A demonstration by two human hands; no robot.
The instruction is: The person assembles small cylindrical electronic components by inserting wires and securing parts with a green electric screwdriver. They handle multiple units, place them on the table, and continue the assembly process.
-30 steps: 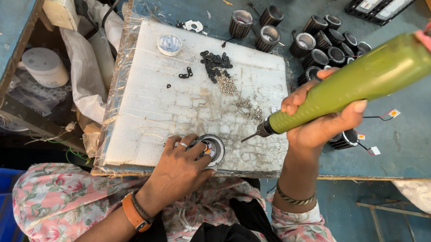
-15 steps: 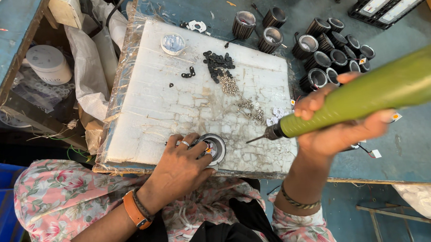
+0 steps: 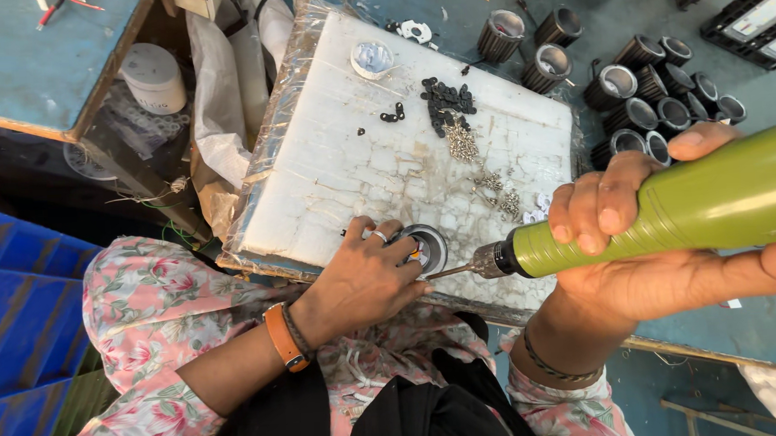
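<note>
Since the earlier frame, the green electric screwdriver [image 3: 671, 208] has swung nearer the camera, and its bit tip now sits just at the edge of the round black-and-silver lamp housing [image 3: 423, 247]. The right hand [image 3: 664, 257] is wrapped closed around the tool's barrel, whose long axis runs from upper right down to the left, toward the housing. The left hand [image 3: 364, 277] cups the housing, fingers curled on it, pinning it to the white foam board [image 3: 349, 158] at the near edge.
</note>
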